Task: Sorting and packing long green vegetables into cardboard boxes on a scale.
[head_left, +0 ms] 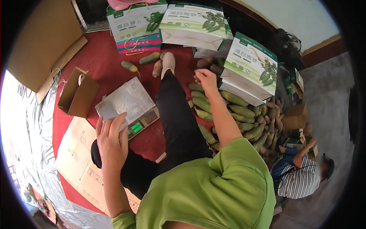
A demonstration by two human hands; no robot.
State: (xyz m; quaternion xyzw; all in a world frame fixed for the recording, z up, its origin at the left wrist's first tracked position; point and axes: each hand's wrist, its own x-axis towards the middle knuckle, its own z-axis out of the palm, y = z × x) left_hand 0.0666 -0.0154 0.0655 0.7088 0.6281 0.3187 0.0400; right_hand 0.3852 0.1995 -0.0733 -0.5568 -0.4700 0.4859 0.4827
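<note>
Reaching for radishes point(242, 111) by the red mat point(98, 53)'s right edge seems your step, calling for lowering your right hand point(207, 80), fingers curled, closure unclear; your left hand point(112, 144), fingers apart, hovers by the scale point(135, 93)'s near edge.

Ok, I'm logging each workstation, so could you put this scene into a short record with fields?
Left hand: fingers spread, near the scale's lit display, nothing seen in it
Right hand: fingers curled, by the radish pile; whether it holds anything is unclear
Scale: on a red floor covering, display lit green
Radish pile: mostly green, on the person's right
Packaging: white-and-green cartons; small brown box left of the scale
Others: person in a striped top, lower right
</note>
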